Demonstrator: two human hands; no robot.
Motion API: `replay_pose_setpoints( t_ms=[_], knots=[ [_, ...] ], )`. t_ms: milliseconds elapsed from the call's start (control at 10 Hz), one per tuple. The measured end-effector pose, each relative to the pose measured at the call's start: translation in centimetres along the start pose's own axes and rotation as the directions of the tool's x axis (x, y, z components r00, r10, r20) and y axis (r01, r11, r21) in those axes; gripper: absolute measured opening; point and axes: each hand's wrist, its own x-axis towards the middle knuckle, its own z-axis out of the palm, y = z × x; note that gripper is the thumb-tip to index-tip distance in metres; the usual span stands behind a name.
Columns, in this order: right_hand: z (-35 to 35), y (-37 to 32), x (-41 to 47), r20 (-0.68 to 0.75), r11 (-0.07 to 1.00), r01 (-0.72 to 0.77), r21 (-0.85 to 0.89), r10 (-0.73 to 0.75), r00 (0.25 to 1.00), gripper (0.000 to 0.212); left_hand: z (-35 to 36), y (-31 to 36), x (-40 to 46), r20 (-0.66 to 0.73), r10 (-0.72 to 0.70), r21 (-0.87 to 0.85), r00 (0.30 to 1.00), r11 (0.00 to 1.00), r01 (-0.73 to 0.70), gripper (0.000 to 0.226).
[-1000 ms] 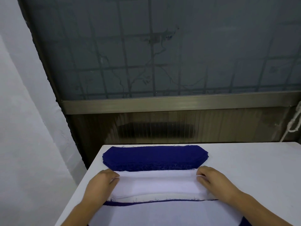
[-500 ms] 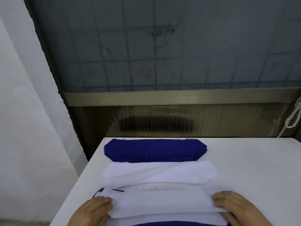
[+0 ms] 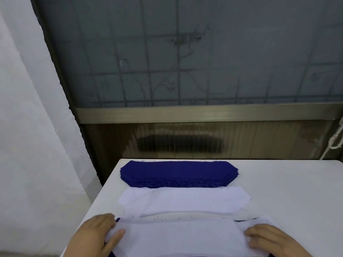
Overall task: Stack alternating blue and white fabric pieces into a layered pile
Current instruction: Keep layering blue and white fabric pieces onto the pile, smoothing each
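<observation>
Holding white piece [image 3: 178, 236] by both ends on near pile: left hand [image 3: 96, 236] pinches left end; right hand [image 3: 269, 240] grips right end; blue stack [image 3: 178, 173] far.

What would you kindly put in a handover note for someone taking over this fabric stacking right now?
Left hand and right hand each hold one end of a white piece on the layered pile at the near table edge; blue shows beneath it. Blue stack lies farthest, white stack in the middle. White layer is set; left: a blue piece next, then keep alternating.
</observation>
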Motion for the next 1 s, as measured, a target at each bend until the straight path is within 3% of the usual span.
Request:
replay_pose_setpoints(
  t_ms=[100,200,300,400,500,700,800,900,1000],
  knots=[
    [-6.6,5.9,0.2,0.898,0.979,0.201,0.042,-0.125,0.422,0.098,1.2,1.4,1.9,-0.096,0.075,-0.031,0.993,0.996,-0.078,0.064],
    [-5.9,11.0,1.7,0.985,0.944,0.291,0.158,-0.170,0.020,0.005,3.4,4.4,4.0,0.060,0.193,-0.090,0.979,0.978,-0.187,0.045],
    [-2.9,11.9,0.1,0.999,0.971,0.236,0.031,-0.024,-0.032,0.013,5.8,5.0,6.0,0.315,0.102,-0.123,0.944,0.990,-0.066,0.036],
    [-0.9,14.0,-1.4,0.989,0.969,0.242,-0.039,0.073,-0.132,0.016,7.3,3.0,7.3,0.420,-0.032,0.083,0.907,0.997,-0.004,0.042],
    [-0.8,14.9,-1.6,0.973,0.965,0.253,-0.069,0.121,-0.198,0.016,6.8,-0.1,7.4,0.371,-0.146,0.266,0.917,0.963,0.046,0.036],
    [-0.2,14.3,-1.4,0.955,0.957,0.287,-0.050,0.130,-0.265,0.018,5.1,-4.6,8.1,0.111,-0.384,0.516,0.917,0.810,0.277,0.034],
    [0.4,14.1,-1.2,0.960,0.955,0.288,-0.073,0.146,-0.241,0.016,4.9,-2.8,9.5,0.050,-0.358,0.376,0.932,0.872,0.314,0.037],
    [1.0,13.4,-0.9,0.977,0.954,0.291,-0.069,0.123,-0.172,0.016,5.8,1.2,10.3,0.161,-0.158,0.133,0.974,0.982,0.137,0.035],
    [0.4,12.4,-0.1,0.988,0.957,0.284,-0.055,0.093,-0.120,0.012,6.0,4.1,9.2,0.368,-0.038,-0.085,0.929,0.994,0.074,0.045]
  ],
)
